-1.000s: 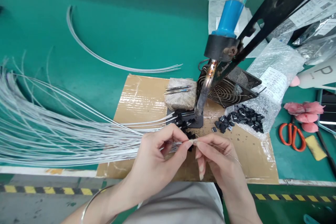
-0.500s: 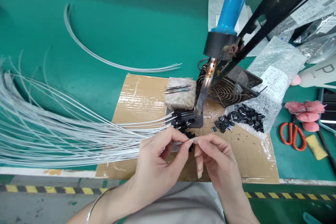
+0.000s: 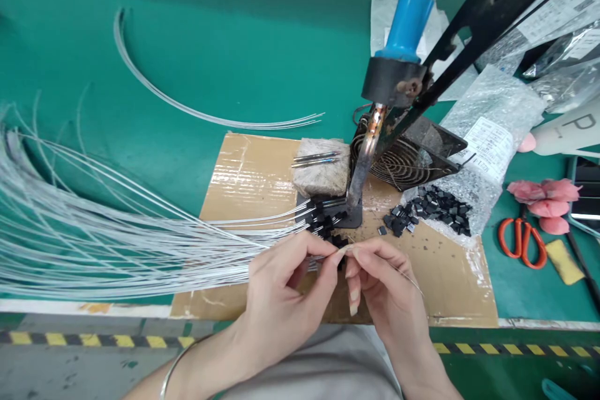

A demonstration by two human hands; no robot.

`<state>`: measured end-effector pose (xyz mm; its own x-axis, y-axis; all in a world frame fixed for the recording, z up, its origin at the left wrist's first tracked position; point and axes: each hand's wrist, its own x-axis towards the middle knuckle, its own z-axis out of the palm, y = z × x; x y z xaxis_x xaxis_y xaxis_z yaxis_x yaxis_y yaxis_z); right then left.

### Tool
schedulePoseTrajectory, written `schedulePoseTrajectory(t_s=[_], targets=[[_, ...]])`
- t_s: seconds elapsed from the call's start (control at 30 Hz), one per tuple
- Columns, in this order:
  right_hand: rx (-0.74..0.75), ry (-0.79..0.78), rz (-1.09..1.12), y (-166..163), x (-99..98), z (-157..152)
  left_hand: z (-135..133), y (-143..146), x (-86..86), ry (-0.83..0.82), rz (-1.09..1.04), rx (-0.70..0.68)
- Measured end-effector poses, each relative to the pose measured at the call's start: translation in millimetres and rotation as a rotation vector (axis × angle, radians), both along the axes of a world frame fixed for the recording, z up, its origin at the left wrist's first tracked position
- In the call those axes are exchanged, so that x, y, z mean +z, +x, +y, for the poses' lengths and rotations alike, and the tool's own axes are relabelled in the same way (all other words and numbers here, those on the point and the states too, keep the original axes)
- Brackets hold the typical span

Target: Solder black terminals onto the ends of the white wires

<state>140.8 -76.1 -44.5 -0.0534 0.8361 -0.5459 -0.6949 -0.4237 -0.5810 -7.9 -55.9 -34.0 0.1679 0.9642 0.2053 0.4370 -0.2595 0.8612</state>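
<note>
Over the cardboard, my left hand [image 3: 285, 294] is closed in a pinch of thumb and forefinger. Its fingertips meet those of my right hand [image 3: 391, 290], also pinched, and the small piece between them is largely hidden. A thin wire [image 3: 415, 284] runs out of my right hand towards the lower right. Behind my left hand lies a bundle of white wires [image 3: 154, 244], their right ends among black connectors [image 3: 323, 215]. Just beyond the fingers, a soldering iron [image 3: 369, 144] points down from a black stand arm [image 3: 473, 44].
A cardboard sheet [image 3: 253, 178] covers the bench front. On it are a wrapped block [image 3: 321, 178] bearing metal tips, a fan [image 3: 403, 159] and loose black connectors [image 3: 440, 209]. At right lie a bubble-wrap bag [image 3: 497, 106], red-handled scissors [image 3: 522, 240] and a yellow sponge [image 3: 565, 262].
Both hands keep their pinch at nearly the same place. My left wrist and the right fingers have shifted very slightly.
</note>
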Motion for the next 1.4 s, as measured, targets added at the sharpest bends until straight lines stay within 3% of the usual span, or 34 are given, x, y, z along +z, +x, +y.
schedulePoseTrajectory(t_s=[0.8,0.9,1.0,1.1,1.23,1.4], targets=[[-0.099,0.034,-0.086,-15,0.1,-7,1,6,2.2,-0.214,-0.142,0.104],[-0.09,0.071,-0.371,0,-3.9,-9,6,4,4.0,-0.265,-0.151,0.122],[-0.136,0.087,-0.997,24,-12.2,-9,10,2,3.7,-0.322,-0.182,0.125],[-0.055,0.14,-1.495,43,-22.4,-6,9,0,-0.1,-0.353,-0.223,0.107],[0.046,0.187,-1.629,48,-30.6,-3,6,-1,-3.6,-0.329,-0.197,0.087],[0.024,0.09,-1.482,44,-28.0,-8,8,-2,-2.2,-0.28,-0.144,0.065]])
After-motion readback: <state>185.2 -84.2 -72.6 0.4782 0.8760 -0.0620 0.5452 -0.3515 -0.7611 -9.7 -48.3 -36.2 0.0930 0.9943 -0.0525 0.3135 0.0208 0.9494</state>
